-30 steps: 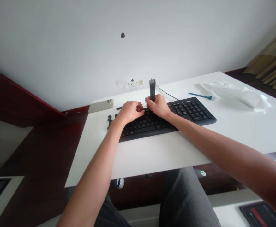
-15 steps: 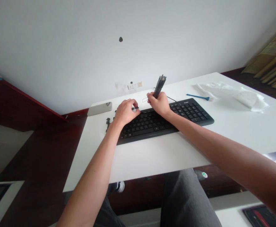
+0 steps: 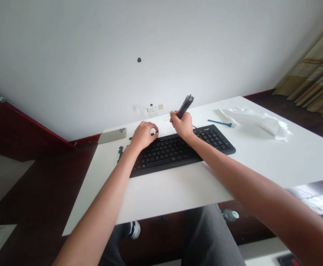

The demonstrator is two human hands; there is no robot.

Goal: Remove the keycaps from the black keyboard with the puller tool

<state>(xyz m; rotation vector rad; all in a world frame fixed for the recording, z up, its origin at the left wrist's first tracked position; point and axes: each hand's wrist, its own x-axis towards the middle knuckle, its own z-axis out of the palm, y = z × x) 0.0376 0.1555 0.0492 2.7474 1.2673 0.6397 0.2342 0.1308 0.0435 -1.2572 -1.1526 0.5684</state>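
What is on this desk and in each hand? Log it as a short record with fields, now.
Left hand: small black keycap at its fingertips, above the keyboard's top edge
Right hand: grips a dark slim handheld device, tilted up
Under hands: black keyboard
Left of keyboard: small dark pieces
Desk: white desk
Far left: phone in a beige case
Far right: white cloth, blue stick
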